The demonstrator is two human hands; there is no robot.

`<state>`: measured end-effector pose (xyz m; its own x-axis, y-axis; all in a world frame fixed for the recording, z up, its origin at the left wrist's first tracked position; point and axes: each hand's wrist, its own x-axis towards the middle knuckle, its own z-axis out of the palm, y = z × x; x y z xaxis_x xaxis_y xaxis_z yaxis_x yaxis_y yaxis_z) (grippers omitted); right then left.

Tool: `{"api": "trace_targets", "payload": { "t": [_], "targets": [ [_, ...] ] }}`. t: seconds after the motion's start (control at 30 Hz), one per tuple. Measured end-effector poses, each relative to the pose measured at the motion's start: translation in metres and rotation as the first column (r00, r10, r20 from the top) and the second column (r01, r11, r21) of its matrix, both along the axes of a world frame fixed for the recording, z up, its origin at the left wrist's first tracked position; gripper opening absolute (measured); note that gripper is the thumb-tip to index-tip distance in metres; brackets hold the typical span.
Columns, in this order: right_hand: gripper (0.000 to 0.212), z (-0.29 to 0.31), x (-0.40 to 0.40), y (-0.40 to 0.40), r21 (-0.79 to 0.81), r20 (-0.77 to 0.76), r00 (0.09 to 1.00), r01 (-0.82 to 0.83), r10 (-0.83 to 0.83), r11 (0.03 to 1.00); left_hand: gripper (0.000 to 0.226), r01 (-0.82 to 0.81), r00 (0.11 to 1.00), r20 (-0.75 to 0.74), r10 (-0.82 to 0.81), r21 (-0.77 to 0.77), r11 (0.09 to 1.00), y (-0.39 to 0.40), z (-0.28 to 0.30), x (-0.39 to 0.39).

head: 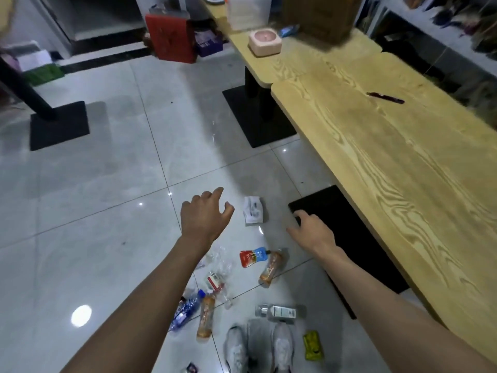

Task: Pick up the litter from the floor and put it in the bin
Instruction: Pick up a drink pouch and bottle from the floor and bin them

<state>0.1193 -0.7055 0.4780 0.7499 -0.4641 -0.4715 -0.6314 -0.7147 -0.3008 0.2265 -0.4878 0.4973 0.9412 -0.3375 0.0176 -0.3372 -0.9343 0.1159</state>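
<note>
Litter lies scattered on the grey tiled floor in front of my shoes. A crumpled white paper (252,210) lies farthest out, just right of my left hand (204,215), which is stretched forward with fingers apart and empty. My right hand (312,228) hovers over a black table base, also empty with fingers loosely apart. Nearer me lie a red and blue pouch (253,256), two orange bottles (271,268) (205,316), a blue water bottle (187,309), a clear bottle with a white label (277,311), clear plastic wrap (219,261) and a yellow wrapper (312,345). No bin is in view.
A long wooden table (390,157) runs along the right on black bases (347,238) (258,117). It carries a dark red pen (385,98) and a pink box (265,41). Another table base (59,125) stands at the left. A red box (172,36) sits on the floor at the back.
</note>
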Motion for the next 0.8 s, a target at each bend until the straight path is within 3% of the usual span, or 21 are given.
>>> {"api": "trace_targets", "payload": {
  "t": [0.13,0.33,0.57,0.8],
  "targets": [
    [0.054,-0.091,0.015,-0.011,-0.006,-0.063,0.998,-0.028,0.028,1.000,0.048,-0.039,0.999,-0.028,0.039,0.001,0.999,-0.001,-0.087,0.010],
    [0.051,-0.285,0.018,-0.017,0.018,-0.109,0.993,-0.046,0.048,0.999,0.049,-0.076,0.996,-0.047,0.077,0.018,0.997,0.001,-0.277,0.015],
    [0.057,-0.529,0.009,-0.007,0.084,-0.069,0.986,0.157,-0.151,0.984,0.049,-0.020,0.998,-0.058,0.020,0.000,1.000,-0.009,-0.494,0.029],
    [0.056,-0.664,0.020,-0.001,0.078,0.003,0.986,0.164,-0.164,0.983,0.050,0.014,1.000,-0.008,-0.014,-0.020,1.000,-0.032,-0.619,0.063]
  ]
}}
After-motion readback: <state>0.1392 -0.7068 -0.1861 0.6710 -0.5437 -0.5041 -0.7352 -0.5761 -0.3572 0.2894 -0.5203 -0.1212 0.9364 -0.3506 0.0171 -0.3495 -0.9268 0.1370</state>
